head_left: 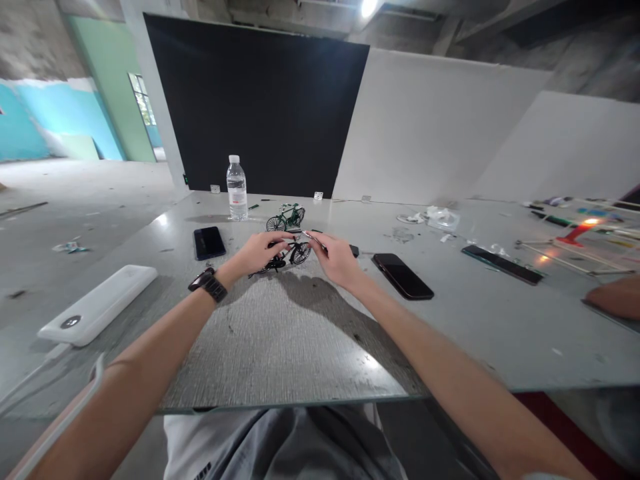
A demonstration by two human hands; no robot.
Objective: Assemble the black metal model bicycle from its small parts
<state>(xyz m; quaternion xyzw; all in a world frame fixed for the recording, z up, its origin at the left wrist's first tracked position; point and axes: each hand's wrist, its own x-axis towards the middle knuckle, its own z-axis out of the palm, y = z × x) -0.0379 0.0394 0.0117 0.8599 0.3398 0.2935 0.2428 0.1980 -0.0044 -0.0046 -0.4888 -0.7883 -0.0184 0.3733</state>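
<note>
A small black model bicycle (301,253) stands on the table between my two hands. My left hand (261,252), with a dark watch (210,285) at the wrist, is closed on the upper part of this bicycle and hides some of its frame. My right hand (339,260) grips a slim silvery tool (314,239), its tip close to the bicycle's handlebar end; its exact kind is too small to tell. Just behind, a green model bicycle (289,217) stands apart from both hands.
A water bottle (237,190) and a phone (209,243) lie left of the bicycles. Another phone (403,276) is right of my hand. A white power bank (100,303) with a cable sits at left. Further right are a dark strip (501,264) and another person's hand (615,298).
</note>
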